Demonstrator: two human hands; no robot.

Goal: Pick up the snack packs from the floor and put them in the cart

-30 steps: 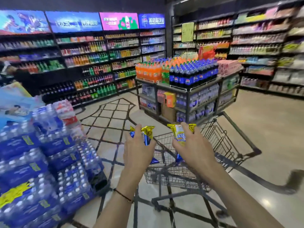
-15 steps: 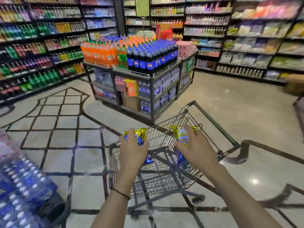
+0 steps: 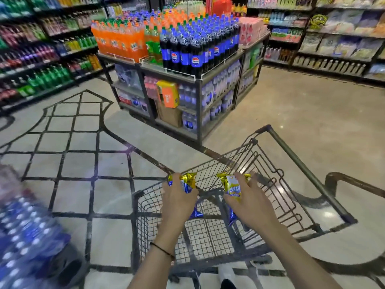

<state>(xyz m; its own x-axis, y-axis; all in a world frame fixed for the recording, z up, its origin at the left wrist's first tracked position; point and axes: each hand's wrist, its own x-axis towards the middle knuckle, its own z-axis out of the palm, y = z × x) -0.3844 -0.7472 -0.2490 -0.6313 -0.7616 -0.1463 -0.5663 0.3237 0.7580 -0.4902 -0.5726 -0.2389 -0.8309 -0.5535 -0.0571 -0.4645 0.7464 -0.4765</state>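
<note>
We stand on the pale tiled floor (image 3: 291, 126) of a shop aisle, with a rack of soda bottles (image 3: 187, 51) well ahead and blurred shrink-wrapped water bottles (image 3: 27, 236) low at our left. Right in front of us, below our arms, is the wire cart (image 3: 150, 207), its basket open at the top and its handle bar running along our right side. Both hands reach out over that basket. Our left hand (image 3: 179, 202) has its fingers curled round a blue-and-gold snack pack (image 3: 186, 182), and our right hand (image 3: 253, 203) grips a yellow snack pack (image 3: 233, 187) in the same way. Each pack lies with its long axis pointing away from us, the crimped gold end sticking out past the fingertips and a blue end showing under the palm. What the next move turns on, as we judge it, is that the basket lies straight below both packs, which sit inside the rim on every side we can see, so simply lowering or letting go should land them in it. Neither hand looks clearly nearer the basket. The left is closer to its left wall, the right nearer the handle side.
</note>
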